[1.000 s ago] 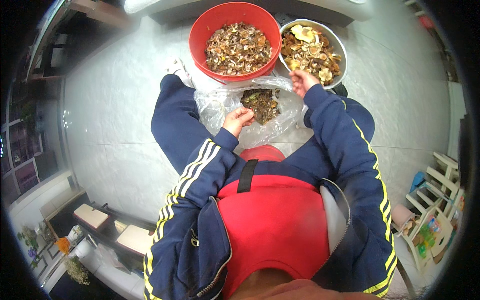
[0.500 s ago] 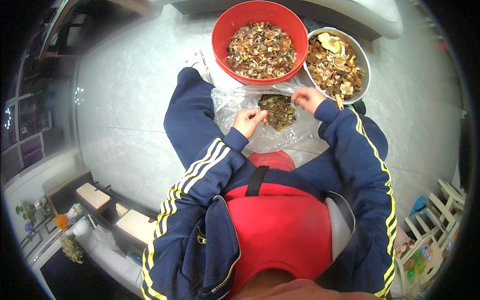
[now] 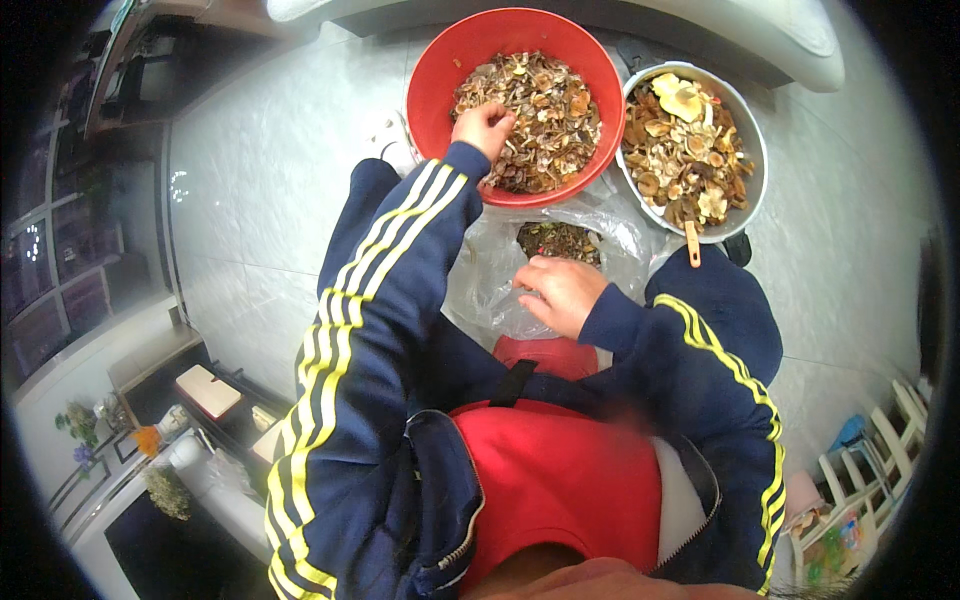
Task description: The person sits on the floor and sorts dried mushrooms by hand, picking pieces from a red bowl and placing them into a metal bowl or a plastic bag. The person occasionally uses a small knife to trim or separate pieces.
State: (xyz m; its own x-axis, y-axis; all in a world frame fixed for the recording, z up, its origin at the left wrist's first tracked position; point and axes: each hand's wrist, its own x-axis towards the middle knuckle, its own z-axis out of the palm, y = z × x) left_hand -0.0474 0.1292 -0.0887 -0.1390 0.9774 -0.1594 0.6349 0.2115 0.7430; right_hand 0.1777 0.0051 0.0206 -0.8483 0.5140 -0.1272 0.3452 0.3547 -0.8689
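Observation:
My left hand (image 3: 484, 130) is over the left part of a red basin (image 3: 425, 85), its fingertips pinched together just above a heap of sliced and whole mushrooms (image 3: 545, 130). Whatever sits between those fingertips is too small to make out. My right hand (image 3: 565, 295) hovers above a clear plastic bag (image 3: 485, 280) spread between my legs, its fingers loosely bent, apart and holding nothing visible. Dark scraps and debris (image 3: 560, 240) lie on the bag, partly covered by that hand.
A metal pot (image 3: 758, 165) of mushrooms, with larger yellow pieces on top, stands right of the basin. An orange-handled tool (image 3: 692, 245) leans at its near rim. White furniture (image 3: 700, 35) borders the far side, and a pale rack (image 3: 880, 470) stands at lower right.
My left hand has gone from the scraps on the bag up and forward into the red basin. My right hand has shifted nearer to me and left, over the bag's near part.

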